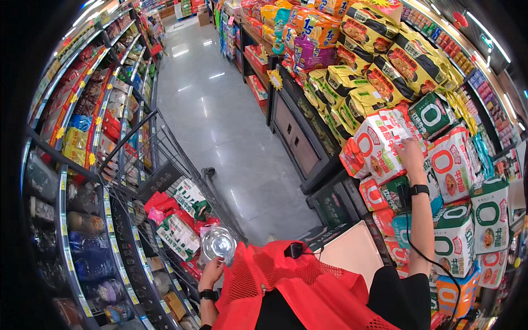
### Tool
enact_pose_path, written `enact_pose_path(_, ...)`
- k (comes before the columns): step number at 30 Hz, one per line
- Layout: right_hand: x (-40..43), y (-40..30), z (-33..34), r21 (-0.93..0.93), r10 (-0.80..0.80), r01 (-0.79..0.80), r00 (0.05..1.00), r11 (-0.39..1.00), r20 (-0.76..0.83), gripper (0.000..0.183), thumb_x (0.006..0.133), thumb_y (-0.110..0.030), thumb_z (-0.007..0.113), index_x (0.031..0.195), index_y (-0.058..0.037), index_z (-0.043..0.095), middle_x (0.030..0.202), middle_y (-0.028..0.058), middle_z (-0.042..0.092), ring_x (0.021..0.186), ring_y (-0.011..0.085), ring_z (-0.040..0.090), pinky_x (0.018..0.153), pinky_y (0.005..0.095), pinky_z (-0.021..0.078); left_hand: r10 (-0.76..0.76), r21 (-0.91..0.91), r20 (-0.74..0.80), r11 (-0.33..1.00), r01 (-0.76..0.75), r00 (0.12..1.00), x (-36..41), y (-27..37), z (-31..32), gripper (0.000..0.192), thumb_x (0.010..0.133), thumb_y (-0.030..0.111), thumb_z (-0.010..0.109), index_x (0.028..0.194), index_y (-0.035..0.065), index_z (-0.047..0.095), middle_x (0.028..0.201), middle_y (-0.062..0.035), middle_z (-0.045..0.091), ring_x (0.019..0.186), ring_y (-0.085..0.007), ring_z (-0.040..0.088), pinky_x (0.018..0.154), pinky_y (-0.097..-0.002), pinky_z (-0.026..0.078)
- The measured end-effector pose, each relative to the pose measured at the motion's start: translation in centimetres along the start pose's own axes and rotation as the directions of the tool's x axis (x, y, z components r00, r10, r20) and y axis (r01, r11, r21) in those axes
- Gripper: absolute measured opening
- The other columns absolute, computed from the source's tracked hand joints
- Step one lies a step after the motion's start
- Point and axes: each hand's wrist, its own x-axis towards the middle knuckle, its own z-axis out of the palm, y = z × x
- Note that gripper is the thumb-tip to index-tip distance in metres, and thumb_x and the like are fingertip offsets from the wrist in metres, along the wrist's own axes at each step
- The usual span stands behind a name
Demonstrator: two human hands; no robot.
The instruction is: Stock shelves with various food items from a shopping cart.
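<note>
My right hand (408, 154) touches a white and red multipack of instant noodles (377, 144) on top of a stack of noodle packs; its fingers are bent over the pack's edge, and whether they grip it I cannot tell. My left hand (212, 270) is low at the shopping cart, its fingers at the rim of a clear round container (218, 244); the grip is unclear. In the wire shopping cart (185, 159) lie white and green noodle multipacks (178, 237) and red packages (159, 203). Beside my right hand is a dark green noodle pack (432, 115).
Store shelves (62, 214) with packaged goods run along the left, beside the cart. Yellow and black noodle packs (367, 78) are piled at the upper right over a dark display stand (295, 136). A grey aisle floor (189, 82) lies between. A pale box (350, 251) stands near my body.
</note>
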Motion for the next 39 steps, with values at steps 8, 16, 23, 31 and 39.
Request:
enact_pose_path(8, 3.5, -2.1, 0.9, -0.288, -0.069, 0.062, 0.998, 0.956, -0.013, 0.033, 0.086, -0.032, 0.059, 0.089, 0.0011, 0.064, 0.100, 0.0232, 0.059, 0.094, 0.0373, 0.062, 0.075, 0.0457, 0.0519, 0.091, 0.059, 0.076, 0.994, -0.095, 0.993, 1.3, 0.6, 0.3, 0.029, 0.083, 0.012, 0.047, 0.105, 0.0021, 0.064, 0.098, -0.0229, 0.066, 0.094, -0.0366, 0.063, 0.082, -0.0415, 0.049)
enact_pose_path(16, 3.0, -2.7, 1.1, -0.430, -0.388, 0.319, 0.918, 0.844, -0.080, 0.011, 0.082, -0.012, 0.054, 0.078, -0.0048, 0.061, 0.074, 0.0154, 0.065, 0.072, 0.0318, 0.067, 0.060, 0.0447, 0.0530, 0.046, 0.066, -0.018, 0.997, -0.045, 0.999, -1.8, -2.5, 0.8, 0.031, 0.085, 0.018, 0.044, 0.102, 0.0007, 0.063, 0.099, -0.0254, 0.064, 0.096, -0.0393, 0.061, 0.082, -0.0451, 0.047)
enact_pose_path(23, 1.3, -3.0, -2.7, -0.032, -0.106, 0.113, 0.981, 0.993, 0.164, 0.042, 0.085, -0.024, 0.057, 0.124, -0.0070, 0.055, 0.081, 0.0157, 0.067, 0.087, 0.0295, 0.064, 0.076, 0.0430, 0.0506, 0.013, -0.010, -0.047, 1.000, -0.014, 0.999, -5.0, -5.6, 2.4, 0.031, 0.085, 0.018, 0.044, 0.102, 0.0003, 0.062, 0.099, -0.0257, 0.063, 0.096, -0.0408, 0.060, 0.083, -0.0460, 0.047)
enact_pose_path(31, -6.2, -18.6, -12.1, 0.014, -0.472, 0.472, 0.882, 0.882, 0.010, 0.025, 0.094, -0.016, 0.046, 0.079, 0.0029, 0.053, 0.072, 0.0254, 0.058, 0.069, 0.0436, 0.055, 0.061, 0.0498, 0.0418, -0.010, -0.062, -0.195, 0.998, -0.002, 0.981, -7.7, -10.6, 3.6, 0.028, 0.090, 0.023, 0.046, 0.103, 0.0035, 0.061, 0.098, -0.0251, 0.062, 0.093, -0.0415, 0.059, 0.079, -0.0490, 0.047)
enact_pose_path(39, -16.5, -34.3, -9.2, 0.528, -0.600, 0.423, 0.768, 0.736, 0.222, 0.030, 0.098, -0.021, 0.047, 0.091, 0.0067, 0.055, 0.071, 0.0145, 0.054, 0.065, 0.0197, 0.044, 0.064, 0.0342, 0.0402, -0.163, -0.221, -0.277, 0.970, 0.103, 0.947, -16.9, -16.3, 5.0, 0.029, 0.087, 0.015, 0.043, 0.103, -0.0002, 0.061, 0.100, -0.0230, 0.064, 0.097, -0.0389, 0.060, 0.084, -0.0444, 0.047)
